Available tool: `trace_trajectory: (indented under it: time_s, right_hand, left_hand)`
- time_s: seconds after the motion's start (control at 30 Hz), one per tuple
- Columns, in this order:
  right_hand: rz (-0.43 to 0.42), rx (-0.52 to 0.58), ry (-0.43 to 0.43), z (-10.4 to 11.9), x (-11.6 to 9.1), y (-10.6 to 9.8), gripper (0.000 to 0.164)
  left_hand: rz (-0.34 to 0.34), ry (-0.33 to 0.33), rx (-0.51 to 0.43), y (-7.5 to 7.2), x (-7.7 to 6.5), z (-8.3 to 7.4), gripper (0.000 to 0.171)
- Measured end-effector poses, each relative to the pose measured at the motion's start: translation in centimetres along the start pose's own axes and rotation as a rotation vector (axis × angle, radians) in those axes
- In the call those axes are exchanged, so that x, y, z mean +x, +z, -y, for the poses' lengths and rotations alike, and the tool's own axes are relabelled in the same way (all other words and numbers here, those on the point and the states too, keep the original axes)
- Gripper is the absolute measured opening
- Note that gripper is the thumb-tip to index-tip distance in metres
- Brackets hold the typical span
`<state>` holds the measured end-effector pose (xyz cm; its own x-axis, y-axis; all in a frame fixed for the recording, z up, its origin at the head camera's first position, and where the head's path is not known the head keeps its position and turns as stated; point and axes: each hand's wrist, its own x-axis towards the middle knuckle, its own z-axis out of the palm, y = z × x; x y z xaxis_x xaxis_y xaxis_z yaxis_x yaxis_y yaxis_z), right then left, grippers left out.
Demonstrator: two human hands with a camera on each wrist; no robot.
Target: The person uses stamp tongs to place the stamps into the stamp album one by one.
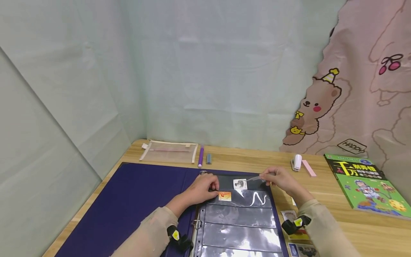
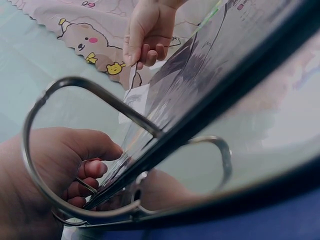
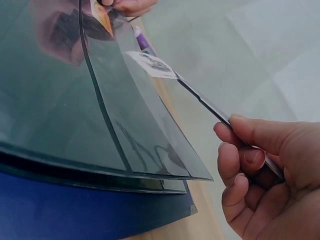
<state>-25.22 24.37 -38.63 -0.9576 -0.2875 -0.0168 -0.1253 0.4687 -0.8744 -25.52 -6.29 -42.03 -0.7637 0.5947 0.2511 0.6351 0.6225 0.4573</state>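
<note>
My right hand (image 1: 280, 179) pinches a pair of tweezers (image 3: 204, 101) between thumb and fingers. Their tips grip the edge of a white stamp with a grey picture (image 3: 156, 66), held over the top row of a black album page (image 1: 239, 216) with clear pocket strips. My left hand (image 1: 201, 188) is at the page's upper left, thumb and fingers pinching the page near its ring side. Just beside that thumb, an orange stamp (image 1: 224, 196) sits in the upper part of the page. A metal binder ring (image 2: 75, 82) crosses in front of the left hand in the left wrist view.
The binder's dark blue cover (image 1: 128, 207) lies open at left. Behind are a mesh zip pouch (image 1: 170, 152), purple pen (image 1: 201, 156) and small blue-grey block (image 1: 209, 159). At right lie a white stapler (image 1: 297, 162), pink strip (image 1: 309, 168), green book (image 1: 369, 185) and several picture cards (image 1: 303, 250).
</note>
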Motion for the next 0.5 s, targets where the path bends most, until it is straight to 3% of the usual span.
trace_trajectory:
  time_s: [0.5]
  right_hand:
    - [-0.001,0.001,0.0,-0.23,-0.31,0.69,0.025]
  left_hand:
    - [0.002,0.0,-0.002,0.1,0.03,0.02,0.016]
